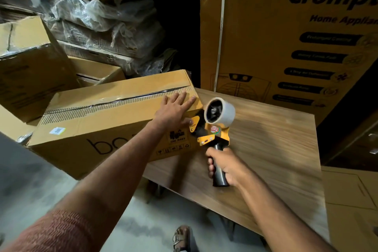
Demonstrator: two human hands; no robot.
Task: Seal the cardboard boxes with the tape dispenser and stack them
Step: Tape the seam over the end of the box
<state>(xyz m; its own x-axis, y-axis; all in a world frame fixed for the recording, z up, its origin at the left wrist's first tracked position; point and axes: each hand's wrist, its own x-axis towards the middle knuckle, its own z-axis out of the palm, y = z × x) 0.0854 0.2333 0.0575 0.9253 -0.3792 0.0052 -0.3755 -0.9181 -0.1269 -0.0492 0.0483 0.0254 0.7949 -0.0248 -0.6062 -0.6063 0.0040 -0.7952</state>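
A long cardboard box (pixel 98 114) lies across the left end of a wooden table (pixel 266 149), its top flaps closed along a centre seam with clear tape over it. My left hand (pixel 173 108) presses flat on the box's right end, fingers straight, thumb over the end face. My right hand (pixel 223 166) grips the black handle of a yellow tape dispenser (pixel 214 127). The dispenser's front sits against the box's right end, its roll of clear tape on top.
A tall printed carton (pixel 286 32) stands behind the table on the right. More cardboard boxes (pixel 30 63) and plastic-wrapped bundles (pixel 98 16) pile up at the left and back. Another flat carton (pixel 351 200) sits at the lower right. My sandalled foot (pixel 182 237) is on the grey floor.
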